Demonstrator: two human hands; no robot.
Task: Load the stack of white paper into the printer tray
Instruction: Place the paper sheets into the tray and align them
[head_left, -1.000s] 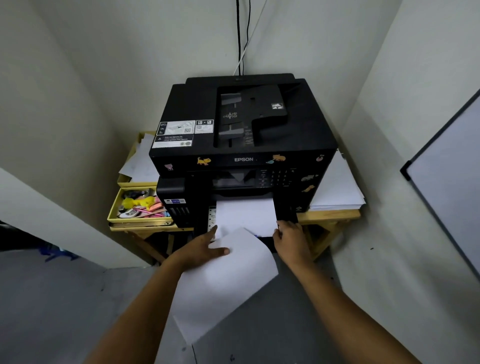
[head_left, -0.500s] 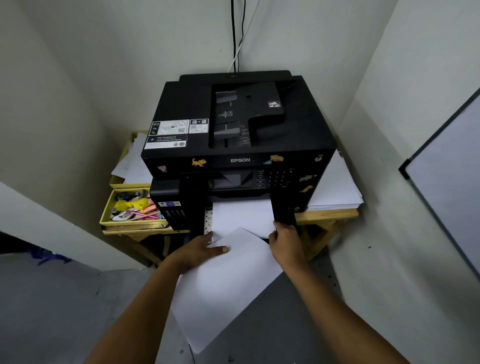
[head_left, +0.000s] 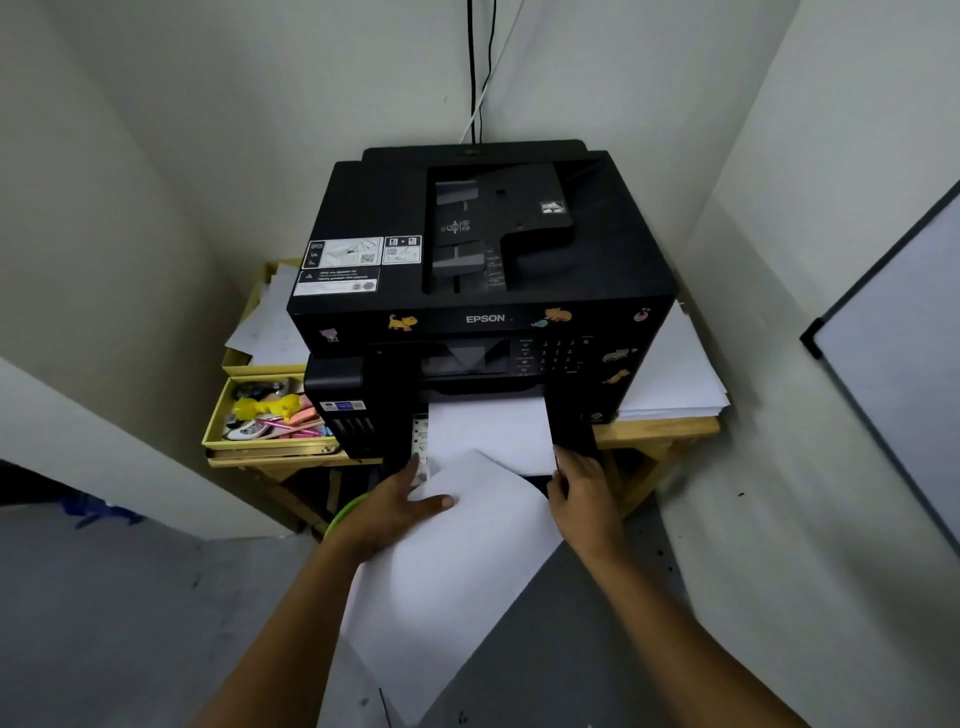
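Little changed since a moment ago. Left hand (head_left: 395, 506) still pinching the tilted white paper (head_left: 452, 571), thumb on top; right hand (head_left: 582, 483) still closed on the tray (head_left: 574, 434) edge.

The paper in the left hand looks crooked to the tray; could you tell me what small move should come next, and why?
Probably turn the paper square to the tray before pushing it in. The left hand holds it skewed, one corner pointing at the slot, while paper already lies straight in the tray. The right hand rests at the tray's right front edge and could steady it.
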